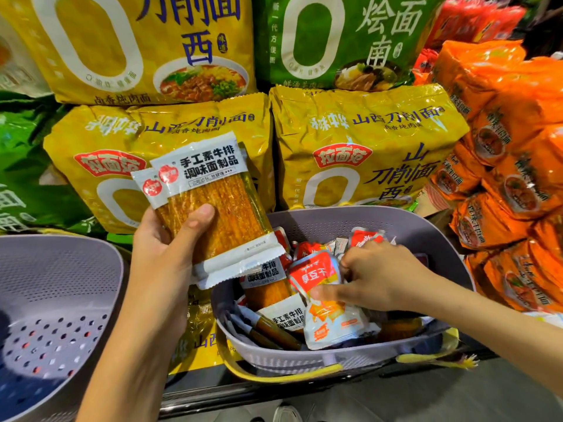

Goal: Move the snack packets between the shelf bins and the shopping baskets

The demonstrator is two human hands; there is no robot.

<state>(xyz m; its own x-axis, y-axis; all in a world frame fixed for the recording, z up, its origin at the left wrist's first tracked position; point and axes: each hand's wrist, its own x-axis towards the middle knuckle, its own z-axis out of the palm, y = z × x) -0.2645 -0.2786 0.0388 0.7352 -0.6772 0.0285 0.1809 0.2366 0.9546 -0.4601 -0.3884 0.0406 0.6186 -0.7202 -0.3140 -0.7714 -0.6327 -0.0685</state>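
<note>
Head view: left hand clamped on two stacked strip packets, thumb across the front, held up in front of the yellow noodle bags. Right hand is down in the right basket, pinching a red packet on the pile. Left basket sits beside it.

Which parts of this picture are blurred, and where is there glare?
Head view: the right hand is partly smeared by motion. Head view: the long snack packets in the left hand read sharply. Head view: glare streaks the yellow noodle bags.
</note>
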